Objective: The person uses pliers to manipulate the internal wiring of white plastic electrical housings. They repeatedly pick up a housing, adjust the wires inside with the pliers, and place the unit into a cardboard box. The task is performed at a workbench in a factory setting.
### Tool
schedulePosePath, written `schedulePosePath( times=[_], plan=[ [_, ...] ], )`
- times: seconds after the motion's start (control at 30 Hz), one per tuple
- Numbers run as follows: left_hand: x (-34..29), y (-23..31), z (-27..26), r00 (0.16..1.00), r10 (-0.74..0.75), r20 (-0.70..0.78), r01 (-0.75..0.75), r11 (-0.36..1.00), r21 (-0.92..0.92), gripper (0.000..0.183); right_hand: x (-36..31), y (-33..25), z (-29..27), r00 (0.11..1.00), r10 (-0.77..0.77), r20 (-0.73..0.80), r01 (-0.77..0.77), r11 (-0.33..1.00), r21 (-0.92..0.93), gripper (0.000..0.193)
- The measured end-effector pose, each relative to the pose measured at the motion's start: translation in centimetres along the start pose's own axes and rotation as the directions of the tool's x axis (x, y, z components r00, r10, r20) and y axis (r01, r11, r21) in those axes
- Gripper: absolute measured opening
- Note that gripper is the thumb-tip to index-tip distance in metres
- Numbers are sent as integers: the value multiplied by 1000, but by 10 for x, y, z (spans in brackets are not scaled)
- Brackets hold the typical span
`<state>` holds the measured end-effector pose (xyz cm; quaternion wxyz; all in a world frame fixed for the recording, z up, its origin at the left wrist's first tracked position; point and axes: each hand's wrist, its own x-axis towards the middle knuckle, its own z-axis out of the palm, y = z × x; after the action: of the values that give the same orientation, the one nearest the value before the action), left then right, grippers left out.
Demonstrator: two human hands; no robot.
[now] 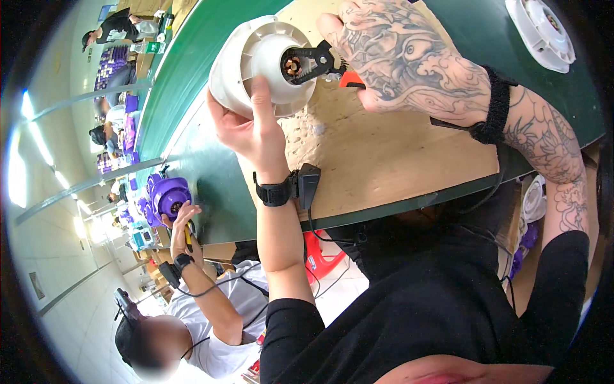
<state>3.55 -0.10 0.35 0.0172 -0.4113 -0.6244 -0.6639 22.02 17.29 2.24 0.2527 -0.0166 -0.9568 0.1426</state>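
Left hand [257,131] clasps a white casing [238,59]; right hand [416,64], at its three o'clock, seemingly wraps pliers [323,61], which could slip if tilted.

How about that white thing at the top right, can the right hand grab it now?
Probably not yet: the right hand is full, gripping pliers. With those down, likely yes: nothing on the green table seems to block the white piece.
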Motion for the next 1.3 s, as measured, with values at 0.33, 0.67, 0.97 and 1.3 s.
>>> schedulePosePath(
  times=[0.33, 0.67, 0.97, 1.3],
  plan=[
    [1, -1, -5, 997, -78, -29, 78, 996, -32, 39, -3, -2, 2, 999, 17, 28, -18, 999, 48, 52],
    [-1, -3, -3, 1000, -10, 3, 10, 999, 40, 44, 1, 3, 12, 997, 48, 64, -56, 991, 119, 55],
    [-7, -7, -11, 999, 8, -39, -3, 993, 114, 60, 7, 0, 23, 974, 117, 193, -166, 950, 264, 58],
    [0, -6, -9, 957, 262, -126, -243, 958, 151, 55, 9, 4, 40, 965, 185, 186, -237, 919, 315, 58]
  ],
)
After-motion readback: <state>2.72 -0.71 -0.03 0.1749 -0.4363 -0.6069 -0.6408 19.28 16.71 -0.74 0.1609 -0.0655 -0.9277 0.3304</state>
